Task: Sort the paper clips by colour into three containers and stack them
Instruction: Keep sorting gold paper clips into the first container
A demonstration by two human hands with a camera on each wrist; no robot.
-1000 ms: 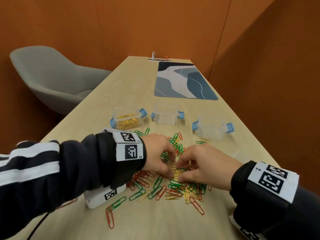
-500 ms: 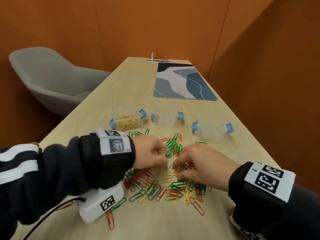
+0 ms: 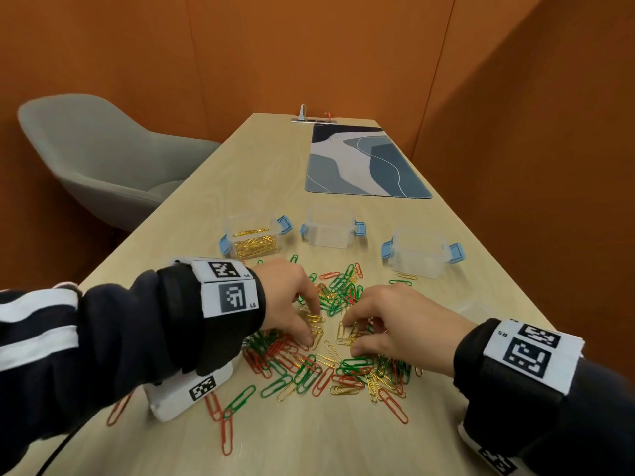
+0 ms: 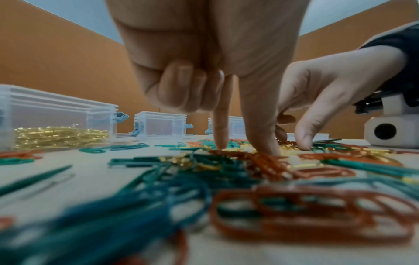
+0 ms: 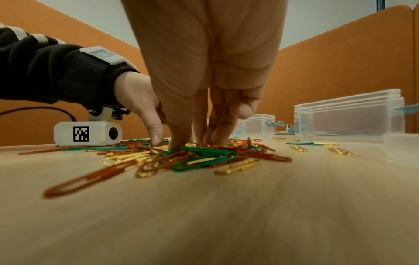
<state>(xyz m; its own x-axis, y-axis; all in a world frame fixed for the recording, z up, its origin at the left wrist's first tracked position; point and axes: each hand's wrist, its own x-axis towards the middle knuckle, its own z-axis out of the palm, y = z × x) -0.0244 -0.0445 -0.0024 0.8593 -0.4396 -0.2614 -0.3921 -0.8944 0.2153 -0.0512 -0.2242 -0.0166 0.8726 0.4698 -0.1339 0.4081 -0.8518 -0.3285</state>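
Red, green and gold paper clips [image 3: 326,359] lie in a mixed pile on the wooden table [image 3: 309,438]. Behind the pile stand three clear containers with blue latches. The left container [image 3: 252,235] holds gold clips, while the middle container [image 3: 330,228] and right container [image 3: 421,252] look empty. My left hand [image 3: 312,329] presses a straight index finger and thumb on gold clips [image 4: 238,149], tips apart and other fingers curled. My right hand [image 3: 352,338] pinches at gold clips [image 3: 343,336] with thumb and bent fingers [image 5: 211,138].
A blue-grey desk mat [image 3: 364,163] lies farther back on the table, and a socket strip [image 3: 314,120] sits at its far end. A grey chair [image 3: 103,156] stands left of the table. Orange walls close in behind and on the right. Loose clips [image 3: 226,431] lie near the front edge.
The hands were touching over the pile. My left hand lifted away to the left, then came back down onto gold clips. The right hand has hardly moved.
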